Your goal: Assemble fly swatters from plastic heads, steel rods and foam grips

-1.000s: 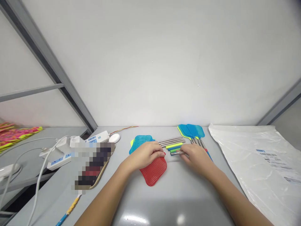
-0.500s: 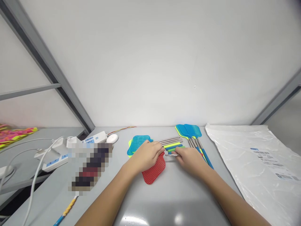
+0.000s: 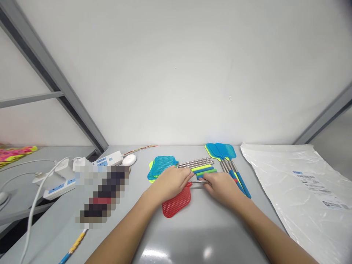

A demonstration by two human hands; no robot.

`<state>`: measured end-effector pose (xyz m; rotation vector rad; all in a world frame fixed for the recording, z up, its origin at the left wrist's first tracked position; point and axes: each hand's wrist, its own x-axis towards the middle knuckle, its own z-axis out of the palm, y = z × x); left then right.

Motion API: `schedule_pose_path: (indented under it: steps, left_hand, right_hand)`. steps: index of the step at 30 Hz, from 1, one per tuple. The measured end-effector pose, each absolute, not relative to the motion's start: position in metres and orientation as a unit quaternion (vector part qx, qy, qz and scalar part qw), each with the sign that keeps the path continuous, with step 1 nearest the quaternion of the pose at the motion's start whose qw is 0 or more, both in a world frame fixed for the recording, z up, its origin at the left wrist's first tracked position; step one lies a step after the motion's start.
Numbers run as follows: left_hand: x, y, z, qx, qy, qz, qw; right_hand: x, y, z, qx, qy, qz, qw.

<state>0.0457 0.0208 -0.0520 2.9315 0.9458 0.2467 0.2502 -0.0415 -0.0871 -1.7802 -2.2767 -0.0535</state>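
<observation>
My left hand (image 3: 172,185) is closed on a red mesh fly swatter head (image 3: 177,202) near its neck; the fingertips are partly hidden. A thin metal rod (image 3: 198,182) is pinched in my right hand (image 3: 220,186), its left end meeting the red neck. How far it sits in the neck cannot be made out. Behind my hands lie several bare metal rods (image 3: 195,162) and yellow, blue and green handle grips (image 3: 206,172). Blue swatter heads (image 3: 164,165) over yellow ones are stacked beyond my left hand.
Several fly swatters with rods and grips (image 3: 226,152) lie at the back right. A large white plastic package (image 3: 291,176) covers the right side. On the left are a power strip (image 3: 59,189) with cables, a white round disc (image 3: 129,160) and a pixelated object (image 3: 104,196).
The red swatter head has turned, its neck now pointing toward the rod. The gap between rod and neck has closed. Both hands stay in about the same place.
</observation>
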Motion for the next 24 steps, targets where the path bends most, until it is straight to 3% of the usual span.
schedule_pose_path:
  steps: [19, 24]
  left_hand:
    - [0.053, 0.012, -0.056, 0.944, 0.307, 0.092, -0.083]
    - [0.05, 0.016, -0.054, 0.946, 0.306, 0.086, -0.058]
  right_hand:
    - [0.242, -0.041, -0.086, -0.589, -0.8, -0.085, 0.074]
    - [0.24, -0.047, -0.086, -0.546, -0.823, -0.09, 0.129]
